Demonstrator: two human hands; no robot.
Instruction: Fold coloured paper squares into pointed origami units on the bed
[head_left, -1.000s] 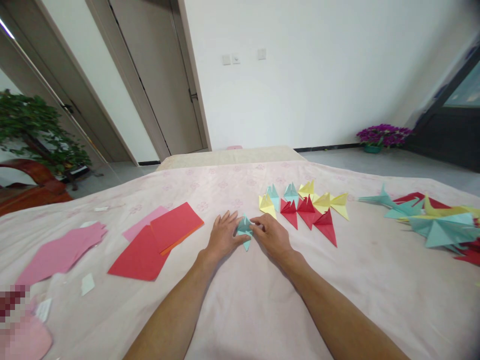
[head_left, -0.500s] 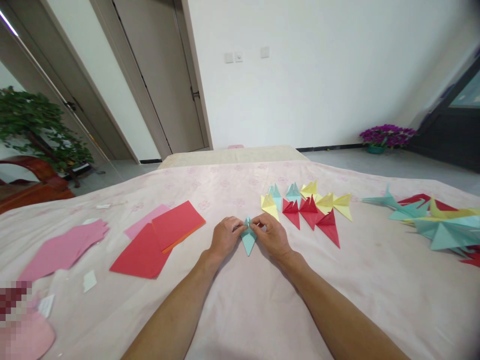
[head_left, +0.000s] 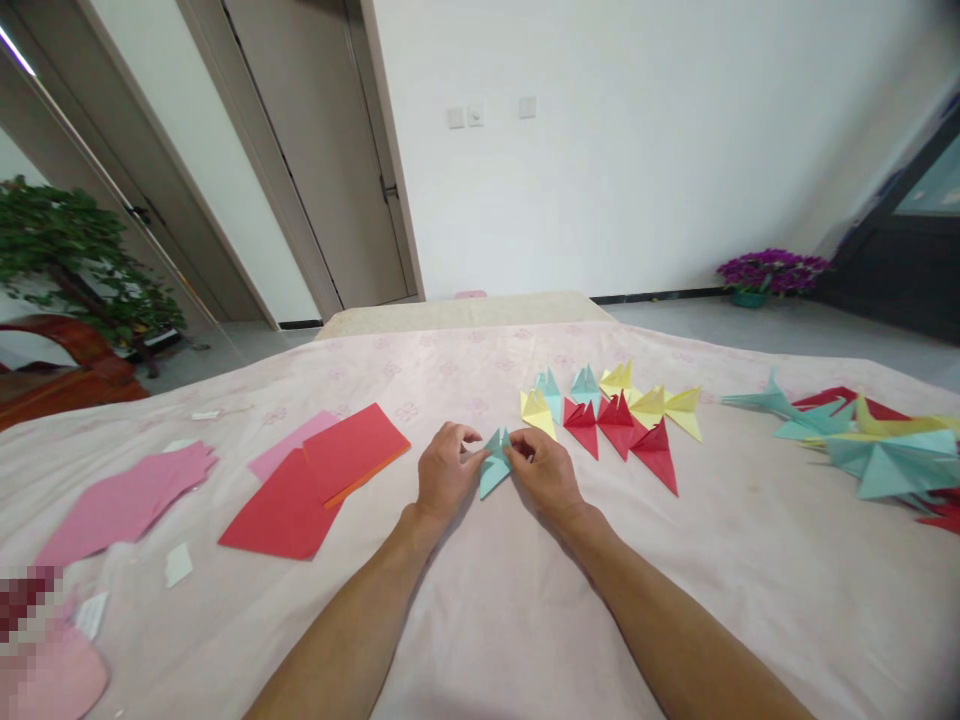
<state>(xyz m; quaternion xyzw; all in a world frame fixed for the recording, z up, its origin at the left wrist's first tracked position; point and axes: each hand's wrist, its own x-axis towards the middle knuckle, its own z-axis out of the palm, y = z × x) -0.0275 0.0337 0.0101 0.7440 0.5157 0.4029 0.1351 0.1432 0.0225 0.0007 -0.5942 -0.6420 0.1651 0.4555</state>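
A small teal folded paper piece (head_left: 494, 470) lies on the pink cloth (head_left: 480, 600) between my hands. My left hand (head_left: 444, 475) pinches its left edge with curled fingers. Its upper right part is pinched by my right hand (head_left: 545, 470). The piece's pointed tip angles down and to the left. Just right of my hands sits a row of folded paper pieces (head_left: 615, 415) in yellow, teal and red.
Red paper sheets (head_left: 315, 475) and pink paper sheets (head_left: 124, 500) lie to the left, with white scraps (head_left: 178, 563) near them. A pile of teal, yellow and red folded shapes (head_left: 877, 445) is at the right edge. Doors and potted plants stand beyond.
My left hand went from lying flat on the piece to pinching it. The teal piece has turned, its tip now pointing down-left instead of straight down.
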